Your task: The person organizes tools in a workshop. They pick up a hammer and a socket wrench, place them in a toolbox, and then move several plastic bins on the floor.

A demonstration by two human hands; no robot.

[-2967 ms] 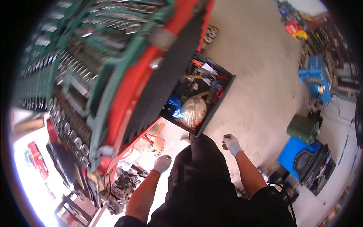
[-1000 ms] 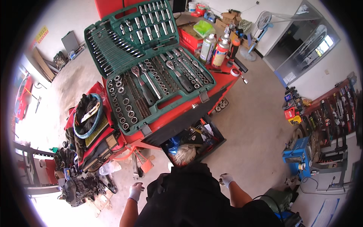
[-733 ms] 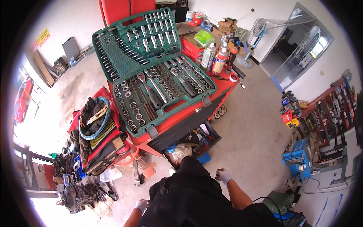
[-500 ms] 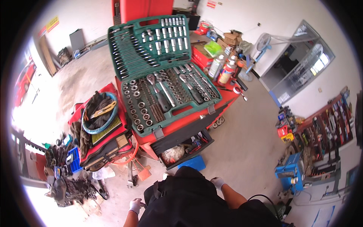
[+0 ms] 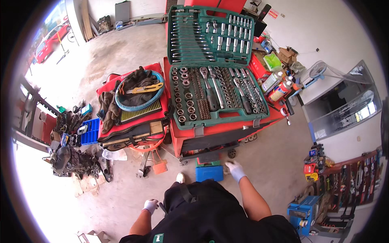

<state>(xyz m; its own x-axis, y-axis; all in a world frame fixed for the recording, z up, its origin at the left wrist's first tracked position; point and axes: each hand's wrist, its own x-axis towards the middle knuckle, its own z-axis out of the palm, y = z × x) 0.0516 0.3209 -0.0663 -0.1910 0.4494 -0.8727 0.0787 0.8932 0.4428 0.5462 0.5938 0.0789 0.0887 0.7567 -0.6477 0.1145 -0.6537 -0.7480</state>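
Holding the right hand point(image 5: 235, 170), fingers loosely apart with no grip visible, just right of the blue case point(image 5: 209, 174) — low before the red tool cabinet point(image 5: 223, 130), long axis crosswise — with the left hand point(image 5: 150, 205) farther off, curled, contents impossible to tell.

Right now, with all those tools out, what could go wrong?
The blue, plastic-looking rectangular case on the floor, between the white shoe and the white-gloved right hand, might trip someone stepping forward. The long yellow utility knife lying on dark fabric in the round blue basin could nick reaching hands if its blade is out; I can't tell whether it is.
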